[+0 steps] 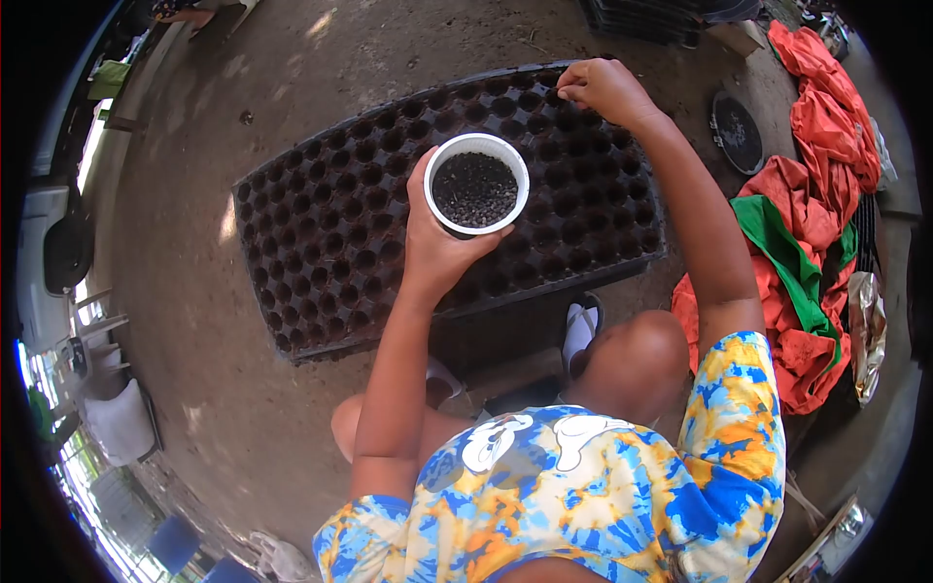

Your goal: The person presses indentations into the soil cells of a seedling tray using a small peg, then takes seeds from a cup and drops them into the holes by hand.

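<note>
A white plastic cup is gripped in my left hand, with the thumb and fingers around its sides. Inside lie small dark grains, like seeds or fine pellets. The cup hangs over the middle of a black seedling tray with many round cells of dark brown soil. At the tray's far right corner is my right hand, its thumb and fingertips pinched together low over the cells. Whatever sits between those fingertips is too small to make out.
Red cloth and a green piece are heaped on the right. A round dark dish lies beside them. Stacked black trays stand at the back. Left, a white chair-like object is near the edge.
</note>
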Demonstrator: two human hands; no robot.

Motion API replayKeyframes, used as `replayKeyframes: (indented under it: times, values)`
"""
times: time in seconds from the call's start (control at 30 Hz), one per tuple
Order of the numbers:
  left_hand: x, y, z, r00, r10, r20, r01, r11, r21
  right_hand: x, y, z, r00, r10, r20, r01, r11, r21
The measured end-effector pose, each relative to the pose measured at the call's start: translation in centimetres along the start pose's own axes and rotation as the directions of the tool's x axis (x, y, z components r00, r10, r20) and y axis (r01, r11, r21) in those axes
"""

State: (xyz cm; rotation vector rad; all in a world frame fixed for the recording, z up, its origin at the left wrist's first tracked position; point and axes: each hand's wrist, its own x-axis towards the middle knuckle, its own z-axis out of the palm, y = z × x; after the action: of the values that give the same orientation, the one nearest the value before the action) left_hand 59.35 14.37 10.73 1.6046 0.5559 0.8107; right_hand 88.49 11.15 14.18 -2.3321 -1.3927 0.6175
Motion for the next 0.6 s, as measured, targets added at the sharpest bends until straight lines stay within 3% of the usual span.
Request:
replayKeyframes:
  times: [0.07, 0.17, 0.27, 0.33, 0.4, 0.47, 0.6]
  values:
    - [0.0, 0.0, 0.1, 1.000, -0.006, 0.001, 0.006, 1.000, -0.007, -1.3, -1.9, -1.1, 0.996, 0.067, 0.065, -0.063, 0.996, -0.067]
    - [0.0, -0.3, 0.1, 1.000, 0.010, 0.008, -0.010, 1.000, -0.011, -2.3, -2.0, -0.8, 0.997, -0.052, 0.051, 0.054, 0.998, -0.027]
    - [0.0, 0.0, 0.3, 1.000, 0.007, 0.018, -0.007, 1.000, -0.020, -5.1, -5.6, -1.0, 0.946, -0.309, -0.101, 0.312, 0.950, 0.012]
    - [-0.1, 0.1, 0.5, 1.000, -0.014, 0.024, 0.015, 1.000, -0.010, -7.5, -8.7, 0.3, 0.901, -0.432, 0.044, 0.429, 0.901, 0.072]
    - [-0.1, 0.2, 0.7, 0.999, -0.022, 0.030, 0.021, 0.999, 0.039, -9.2, -10.6, 3.3, 0.835, -0.516, 0.190, 0.542, 0.831, -0.126]
    - [-0.2, 0.4, 0.7, 0.999, -0.019, 0.030, 0.015, 0.992, 0.124, -10.0, -11.3, 4.4, 0.818, -0.548, 0.174, 0.572, 0.808, -0.141]
    - [-0.2, 0.0, 0.9, 1.000, -0.011, 0.021, 0.009, 0.996, 0.093, -9.5, -11.0, 5.0, 0.848, -0.516, 0.121, 0.520, 0.854, -0.001]
